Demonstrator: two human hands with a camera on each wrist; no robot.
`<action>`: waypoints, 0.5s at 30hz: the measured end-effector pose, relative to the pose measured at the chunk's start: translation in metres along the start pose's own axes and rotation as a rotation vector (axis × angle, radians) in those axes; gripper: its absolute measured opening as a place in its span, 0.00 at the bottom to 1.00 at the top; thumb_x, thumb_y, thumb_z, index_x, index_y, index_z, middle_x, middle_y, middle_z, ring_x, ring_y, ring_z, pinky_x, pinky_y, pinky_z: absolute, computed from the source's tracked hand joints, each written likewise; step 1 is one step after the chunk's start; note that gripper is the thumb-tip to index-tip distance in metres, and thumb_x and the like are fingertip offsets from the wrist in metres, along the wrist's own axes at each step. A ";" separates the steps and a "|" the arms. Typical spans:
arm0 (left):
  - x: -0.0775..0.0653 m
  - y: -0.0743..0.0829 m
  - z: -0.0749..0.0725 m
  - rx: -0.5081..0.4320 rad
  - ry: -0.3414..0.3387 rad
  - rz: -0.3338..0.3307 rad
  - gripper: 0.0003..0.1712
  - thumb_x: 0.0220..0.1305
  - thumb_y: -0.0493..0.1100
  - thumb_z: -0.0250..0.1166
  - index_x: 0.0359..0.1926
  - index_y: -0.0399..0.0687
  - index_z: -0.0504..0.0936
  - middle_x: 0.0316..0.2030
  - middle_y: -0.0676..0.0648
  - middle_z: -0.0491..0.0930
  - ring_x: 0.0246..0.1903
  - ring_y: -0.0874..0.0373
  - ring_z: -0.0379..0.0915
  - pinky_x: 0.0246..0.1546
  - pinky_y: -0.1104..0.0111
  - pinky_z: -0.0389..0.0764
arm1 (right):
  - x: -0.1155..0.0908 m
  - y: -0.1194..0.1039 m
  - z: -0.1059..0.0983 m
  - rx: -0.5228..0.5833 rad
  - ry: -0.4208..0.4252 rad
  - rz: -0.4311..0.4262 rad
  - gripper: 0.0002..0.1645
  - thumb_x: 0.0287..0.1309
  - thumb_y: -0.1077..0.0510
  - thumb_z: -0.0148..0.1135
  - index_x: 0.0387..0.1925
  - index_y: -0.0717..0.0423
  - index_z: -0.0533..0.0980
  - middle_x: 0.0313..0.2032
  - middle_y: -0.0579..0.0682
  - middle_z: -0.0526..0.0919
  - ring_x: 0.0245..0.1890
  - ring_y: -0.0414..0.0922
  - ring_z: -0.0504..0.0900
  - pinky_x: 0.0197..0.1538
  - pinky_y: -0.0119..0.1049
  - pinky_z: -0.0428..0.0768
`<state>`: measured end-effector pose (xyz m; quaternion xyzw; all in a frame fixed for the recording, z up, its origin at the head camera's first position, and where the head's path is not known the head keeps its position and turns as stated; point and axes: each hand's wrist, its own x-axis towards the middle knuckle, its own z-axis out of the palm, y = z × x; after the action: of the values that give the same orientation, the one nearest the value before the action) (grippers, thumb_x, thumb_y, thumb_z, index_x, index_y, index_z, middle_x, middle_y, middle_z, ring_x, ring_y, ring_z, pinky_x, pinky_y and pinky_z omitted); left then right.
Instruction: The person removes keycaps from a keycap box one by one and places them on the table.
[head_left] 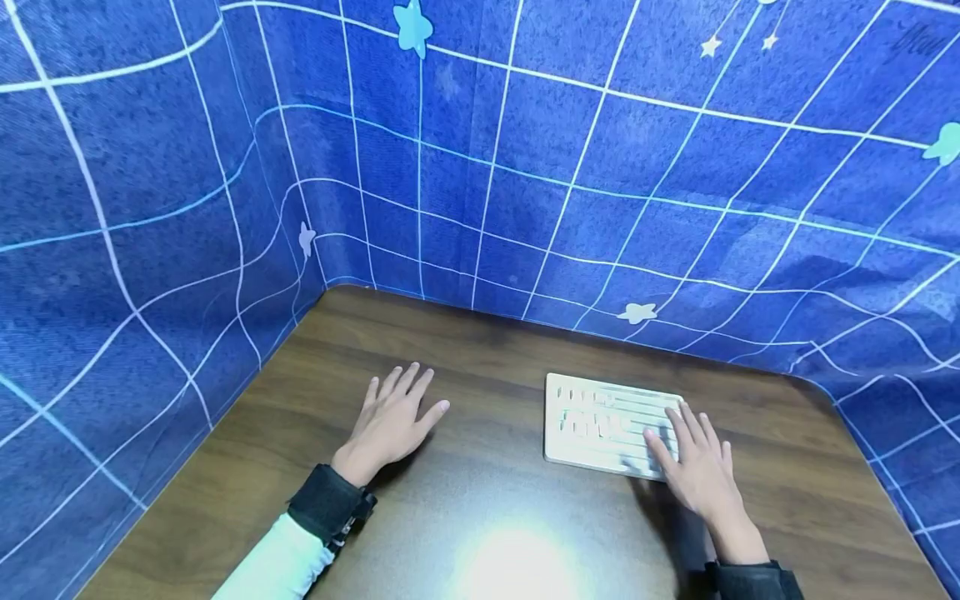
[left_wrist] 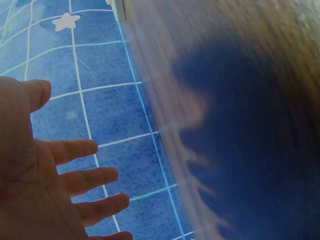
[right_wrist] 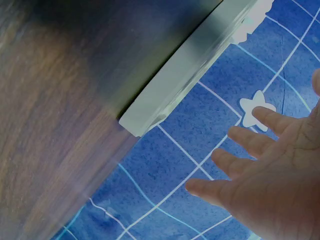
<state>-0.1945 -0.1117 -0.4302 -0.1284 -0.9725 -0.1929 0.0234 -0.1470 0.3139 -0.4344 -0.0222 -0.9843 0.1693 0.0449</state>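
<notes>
A flat white rectangular board [head_left: 585, 452] lies on the table, with long parallel grooves and small pale pieces standing in rows toward its left half. My right hand [head_left: 699, 473], fingers spread and nearly straight, hovers over the board's right end and holds nothing. In the right wrist view, the board's thick side [right_wrist: 170, 77] shows beside that hand [right_wrist: 272, 162], with a gap between. Well left of the board, my left hand [head_left: 393, 425] is held palm down over the table with its fingers extended. The left wrist view shows its palm [left_wrist: 40, 190] bare.
A brown wood-grain table [head_left: 465, 392] carries the board, and a bright glare spot [head_left: 517, 571] lies near its front. Blue cloth [head_left: 450, 192] with white grid lines and stars hangs behind and along the sides. Black bands [head_left: 322, 502] circle the wrists.
</notes>
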 end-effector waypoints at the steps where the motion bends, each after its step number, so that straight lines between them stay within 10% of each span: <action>1: 0.000 0.000 0.000 -0.001 -0.001 -0.001 0.40 0.71 0.66 0.46 0.74 0.47 0.60 0.74 0.38 0.55 0.74 0.37 0.47 0.71 0.37 0.45 | 0.000 0.000 0.000 -0.001 0.000 -0.002 0.46 0.70 0.31 0.39 0.71 0.62 0.57 0.73 0.68 0.52 0.73 0.70 0.47 0.64 0.76 0.46; 15: 0.008 0.012 0.004 -0.014 -0.016 0.041 0.39 0.71 0.65 0.47 0.73 0.48 0.62 0.74 0.38 0.57 0.74 0.38 0.50 0.71 0.39 0.50 | 0.007 0.009 -0.003 0.059 0.093 -0.043 0.40 0.72 0.39 0.45 0.67 0.69 0.61 0.68 0.76 0.57 0.67 0.74 0.56 0.65 0.70 0.57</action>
<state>-0.1988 -0.0975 -0.4282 -0.1501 -0.9684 -0.1984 0.0187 -0.1530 0.3240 -0.4344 -0.0075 -0.9760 0.1961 0.0947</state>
